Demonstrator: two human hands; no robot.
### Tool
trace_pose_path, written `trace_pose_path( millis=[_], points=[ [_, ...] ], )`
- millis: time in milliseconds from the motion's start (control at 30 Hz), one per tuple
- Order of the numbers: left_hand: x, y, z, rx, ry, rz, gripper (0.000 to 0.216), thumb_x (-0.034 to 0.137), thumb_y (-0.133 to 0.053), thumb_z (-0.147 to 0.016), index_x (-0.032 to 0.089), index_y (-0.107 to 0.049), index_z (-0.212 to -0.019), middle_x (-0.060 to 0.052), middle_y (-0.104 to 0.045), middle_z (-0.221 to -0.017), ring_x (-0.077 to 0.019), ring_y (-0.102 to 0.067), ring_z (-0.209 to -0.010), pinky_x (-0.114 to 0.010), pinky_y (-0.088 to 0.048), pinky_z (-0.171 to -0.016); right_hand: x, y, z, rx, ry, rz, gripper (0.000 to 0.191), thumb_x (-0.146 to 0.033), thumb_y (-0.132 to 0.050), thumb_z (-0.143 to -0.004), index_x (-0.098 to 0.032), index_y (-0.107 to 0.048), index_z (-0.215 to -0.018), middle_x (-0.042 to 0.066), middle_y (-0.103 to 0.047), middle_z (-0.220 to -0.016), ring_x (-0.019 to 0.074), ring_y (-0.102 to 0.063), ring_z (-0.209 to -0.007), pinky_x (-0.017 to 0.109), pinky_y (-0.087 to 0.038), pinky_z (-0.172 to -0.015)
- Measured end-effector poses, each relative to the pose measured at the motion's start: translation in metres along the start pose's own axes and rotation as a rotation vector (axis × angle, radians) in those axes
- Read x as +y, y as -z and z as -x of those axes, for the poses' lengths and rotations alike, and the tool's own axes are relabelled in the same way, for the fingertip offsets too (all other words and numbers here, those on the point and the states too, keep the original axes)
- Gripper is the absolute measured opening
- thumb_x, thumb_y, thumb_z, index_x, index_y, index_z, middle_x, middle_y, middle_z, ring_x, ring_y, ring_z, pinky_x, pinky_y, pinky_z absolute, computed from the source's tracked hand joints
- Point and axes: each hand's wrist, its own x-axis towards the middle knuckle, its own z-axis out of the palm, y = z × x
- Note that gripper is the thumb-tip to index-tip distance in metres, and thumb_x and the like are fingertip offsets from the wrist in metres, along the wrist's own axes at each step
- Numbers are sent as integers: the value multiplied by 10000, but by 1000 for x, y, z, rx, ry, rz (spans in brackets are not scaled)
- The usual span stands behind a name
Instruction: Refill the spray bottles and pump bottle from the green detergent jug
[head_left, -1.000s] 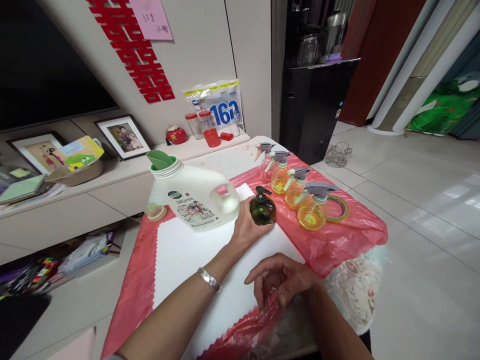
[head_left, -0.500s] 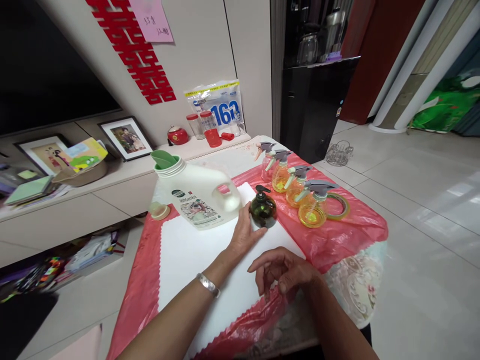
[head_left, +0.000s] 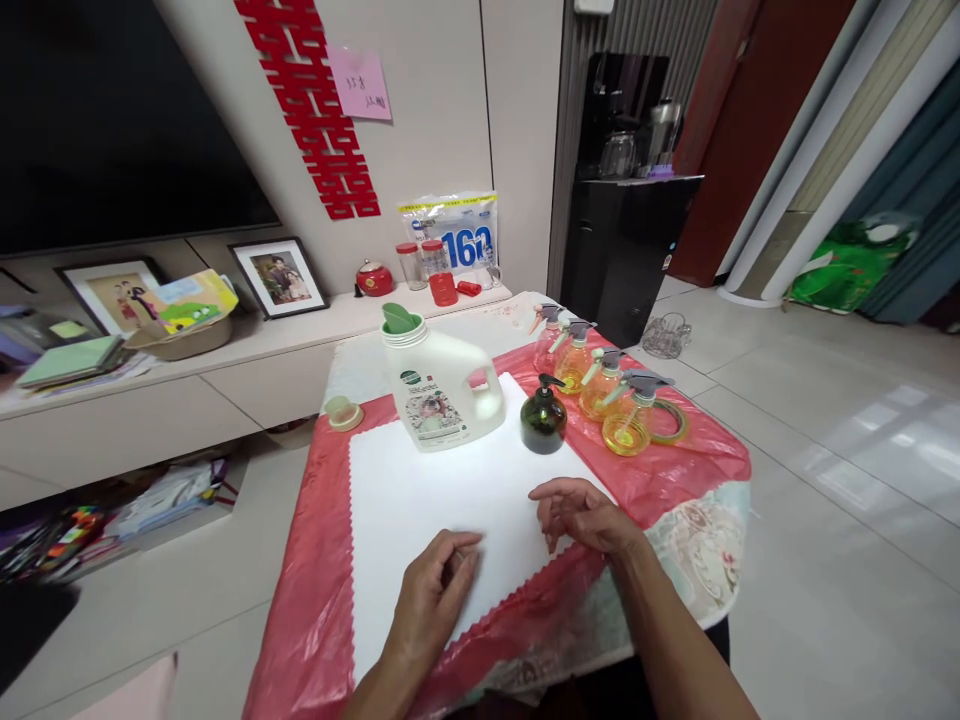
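My left hand [head_left: 437, 580] is over the front of a white sheet [head_left: 420, 500] with a scalloped edge, its fingers loosely bent and holding nothing. To its right my right hand [head_left: 581, 515] hovers near the sheet's right edge, relaxed, with the fingers curled apart and nothing in them. Beyond both hands a dark green pump bottle [head_left: 543, 418] stands upright on the sheet, touched by neither. Left of that bottle is a large white detergent jug [head_left: 450, 395], its mouth uncapped and showing a green spout [head_left: 401, 320].
Several spray bottles [head_left: 627, 430] with yellowish liquid line the right side, beside a tape roll [head_left: 679, 425]. A pale cap [head_left: 343, 413] lies on the red plastic cover [head_left: 300, 560] at the left. Red-lidded jars [head_left: 411, 266] stand on the back ledge.
My left hand has let go of the pump bottle and drawn back toward me. The bottle stays standing. My right hand has moved little, and the view has shifted.
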Motion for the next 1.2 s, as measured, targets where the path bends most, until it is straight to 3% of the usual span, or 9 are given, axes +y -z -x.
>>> trace_pose_path(
  millis=[167,467,600,767,867,933,1067,1133,1200],
  points=[
    [-16,0,12,21,40,110,302,459,-575,-895,219,-724,-1001,15,-584,-671,-151,-503,-611,-270,-415,-610,25,-30,24,129,32,-12,559,-392,-827,-706,-181,-692,-1206,43,-676,-857,103,-609,-672,224,-519,-618],
    [-11,3,12,-14,106,292,343,480,-618,-827,199,-718,-996,8,-621,-709,-156,-529,-629,-280,-431,-626,83,-80,39,224,-111,-30,603,-504,-839,-655,-174,-724,-1146,29,-637,-763,104,-565,-533,253,-506,-502],
    [0,8,5,-28,201,456,459,515,-671,-755,167,-671,-1054,21,-603,-685,-141,-534,-608,-273,-427,-612,78,-92,33,361,-120,23,582,-489,-837,-669,-152,-723,-1128,-55,-456,-605,59,-399,-474,242,-460,-470],
    [33,24,1,-85,285,569,710,516,-648,-800,126,-487,-1371,86,-500,-584,-116,-455,-518,-258,-382,-547,32,-107,22,624,-104,201,577,-402,-808,-745,-156,-635,-1238,-122,-296,-537,23,-205,-416,204,-262,-412],
    [60,35,3,-113,204,502,828,475,-654,-811,162,-340,-1510,115,-414,-556,-109,-407,-487,-246,-351,-516,-3,-134,16,732,-44,378,770,-351,-803,-761,-189,-470,-1436,-118,-316,-559,49,-291,-484,205,-270,-460],
    [75,39,7,-58,97,390,864,428,-653,-815,211,-262,-1555,111,-430,-554,-118,-419,-483,-251,-361,-517,-17,-159,13,795,25,737,813,-379,-721,-829,-191,-344,-1525,-104,-346,-575,75,-342,-525,230,-328,-510],
    [87,33,20,212,-154,63,799,366,-623,-850,290,-263,-1559,76,-505,-568,-161,-491,-493,-287,-411,-541,-17,-191,8,852,325,1312,842,-299,-592,-910,-230,-114,-1599,-103,-364,-544,100,-363,-464,262,-368,-484],
    [83,27,23,368,-303,-78,748,340,-591,-883,299,-266,-1555,63,-519,-571,-178,-518,-504,-293,-419,-538,-8,-191,3,867,519,1521,846,-219,-577,-913,-246,-86,-1601,-110,-375,-522,99,-350,-418,258,-362,-444],
    [78,23,23,436,-422,-256,739,258,-520,-923,278,-176,-1576,61,-534,-580,-178,-531,-510,-282,-414,-531,-1,-183,-3,843,668,1685,808,-145,-543,-914,-235,-121,-1596,-111,-407,-512,94,-356,-393,243,-344,-408]
  ],
)
